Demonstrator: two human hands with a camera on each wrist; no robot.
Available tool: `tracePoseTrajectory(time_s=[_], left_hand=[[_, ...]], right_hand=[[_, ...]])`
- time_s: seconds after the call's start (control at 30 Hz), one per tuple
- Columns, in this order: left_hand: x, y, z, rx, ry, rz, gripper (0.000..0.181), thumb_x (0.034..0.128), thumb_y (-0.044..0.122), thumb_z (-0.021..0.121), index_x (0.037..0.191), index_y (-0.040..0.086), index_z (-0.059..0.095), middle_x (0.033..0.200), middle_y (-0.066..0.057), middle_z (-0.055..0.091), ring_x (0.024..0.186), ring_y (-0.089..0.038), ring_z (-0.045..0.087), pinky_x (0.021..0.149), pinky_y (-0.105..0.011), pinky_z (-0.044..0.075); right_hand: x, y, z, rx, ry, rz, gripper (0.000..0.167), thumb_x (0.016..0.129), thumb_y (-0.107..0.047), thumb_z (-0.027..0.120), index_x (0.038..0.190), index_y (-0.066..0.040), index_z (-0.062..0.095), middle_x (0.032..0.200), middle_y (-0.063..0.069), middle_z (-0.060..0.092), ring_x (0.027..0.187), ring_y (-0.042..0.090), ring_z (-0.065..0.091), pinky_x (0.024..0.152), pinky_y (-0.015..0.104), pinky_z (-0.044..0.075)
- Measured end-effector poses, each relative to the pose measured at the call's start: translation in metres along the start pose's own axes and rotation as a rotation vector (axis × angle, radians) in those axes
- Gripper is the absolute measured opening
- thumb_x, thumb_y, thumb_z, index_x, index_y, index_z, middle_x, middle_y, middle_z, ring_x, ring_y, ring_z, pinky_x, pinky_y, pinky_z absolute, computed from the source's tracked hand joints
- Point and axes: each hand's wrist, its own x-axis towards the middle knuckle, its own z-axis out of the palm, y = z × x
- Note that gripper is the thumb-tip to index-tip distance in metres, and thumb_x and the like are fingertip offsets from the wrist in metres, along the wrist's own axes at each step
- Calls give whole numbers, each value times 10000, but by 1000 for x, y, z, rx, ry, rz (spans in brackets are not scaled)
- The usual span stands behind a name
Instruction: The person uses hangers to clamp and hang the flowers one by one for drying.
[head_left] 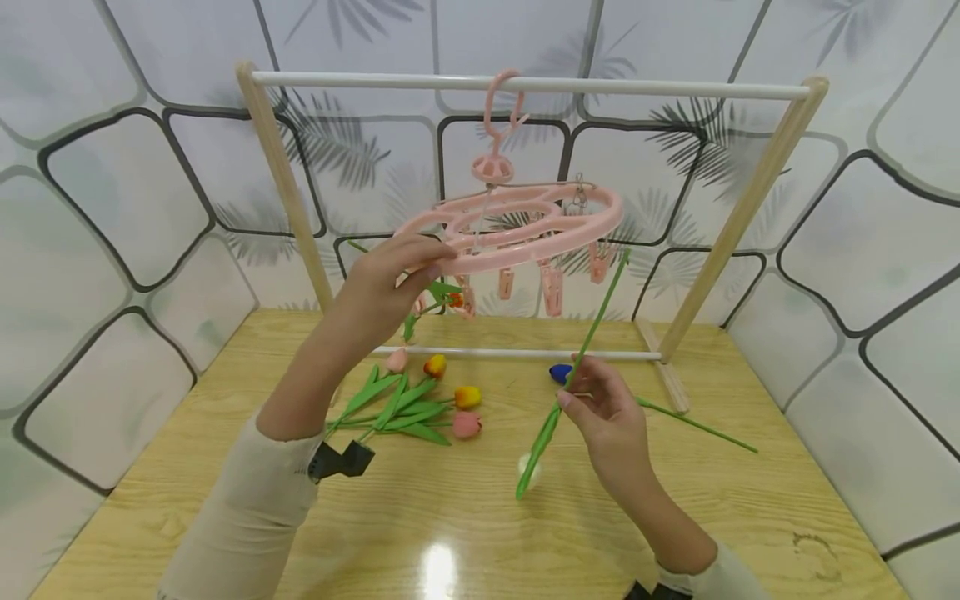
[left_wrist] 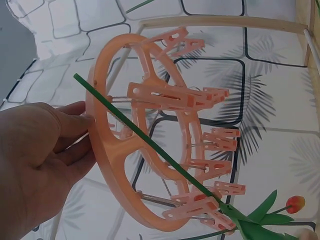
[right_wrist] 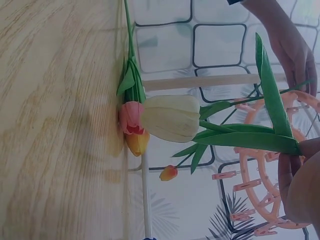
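Observation:
A pink round clip hanger [head_left: 525, 250] hangs tilted by its hook from a white rail. My left hand [head_left: 393, 283] holds the near left part of its rim, thumb below. Pink clothespins [left_wrist: 165, 96] dangle under the ring. Between thumb and fingers, my right hand [head_left: 611, 421] pinches the green stem of a white tulip [right_wrist: 172, 117]; its bloom points down and the bare stem end rises toward the hanger's right side. A red-orange tulip [left_wrist: 295, 204] hangs at the hanger's left; its clip is partly hidden behind my left hand.
The rack has wooden side posts [head_left: 731, 208] and a white top rail [head_left: 390, 81]. Several tulips in pink and yellow [head_left: 467, 397] lie on the wooden table [head_left: 360, 517] at left. A blue tulip [head_left: 560, 373] lies behind my right hand.

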Motion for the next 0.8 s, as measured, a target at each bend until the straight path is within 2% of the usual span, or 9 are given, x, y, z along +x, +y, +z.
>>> tracePoseTrajectory(time_s=[0.1, 0.2, 0.27, 0.37, 0.5, 0.6, 0.7, 0.8], left_hand=[[-2, -1, 1, -5, 25, 19, 271, 977, 40, 635, 1235, 87, 700, 1241, -53, 673, 1072, -186, 640, 881, -367, 527], [-7, 0, 2, -11, 87, 30, 267, 965, 39, 658, 1222, 85, 710, 1244, -55, 677, 1126, -196, 630, 937, -382, 515], [-14, 2, 5, -23, 143, 40, 257, 952, 34, 679, 1202, 77, 721, 1223, -60, 688, 1150, -203, 620, 971, -378, 501], [-30, 6, 14, -90, 202, 77, 247, 925, -9, 700, 1162, 52, 731, 1170, -74, 707, 1121, -203, 636, 981, -345, 505], [-53, 6, 38, -179, 222, 135, 258, 889, -79, 705, 1128, 15, 728, 1091, -108, 721, 1012, -193, 659, 911, -244, 527], [-68, 3, 60, -202, 228, 132, 252, 886, -88, 701, 1106, 32, 728, 1039, -87, 719, 942, -164, 649, 835, -193, 522], [-78, 1, 80, -222, 202, 112, 225, 910, -53, 695, 1108, 50, 722, 1033, -65, 711, 940, -165, 644, 814, -233, 540], [-80, 1, 98, -244, 151, 70, 227, 944, 14, 685, 1163, 67, 709, 1097, -53, 705, 995, -183, 645, 851, -299, 558]], right_hand=[[1, 0, 0, -1, -2, 2, 426, 914, 96, 661, 1301, -50, 562, 1100, -7, 614, 1029, 132, 617, 871, 194, 553], [1, -1, 1, -5, -4, -1, 434, 912, 101, 661, 1305, -53, 562, 1113, -7, 610, 1030, 129, 619, 868, 193, 555], [1, -1, 1, 0, -5, -5, 440, 908, 110, 659, 1305, -54, 564, 1122, -12, 609, 1030, 131, 621, 864, 191, 555], [1, -2, 2, 17, -5, -17, 456, 900, 131, 653, 1308, -52, 564, 1142, -26, 606, 1021, 113, 620, 858, 186, 554], [2, -3, 3, 34, 2, -27, 489, 893, 152, 644, 1327, -57, 559, 1146, -38, 604, 1004, 90, 621, 859, 180, 551], [2, -4, 5, 49, 15, -21, 525, 888, 167, 638, 1367, -20, 532, 1136, -9, 605, 996, 93, 630, 866, 179, 551], [4, -4, 7, 57, 36, -4, 562, 881, 179, 634, 1402, 27, 487, 1152, 29, 584, 993, 86, 633, 868, 177, 552], [5, -6, 7, 35, 40, 10, 576, 885, 166, 640, 1421, 54, 457, 1185, 54, 566, 999, 84, 631, 874, 179, 552]])
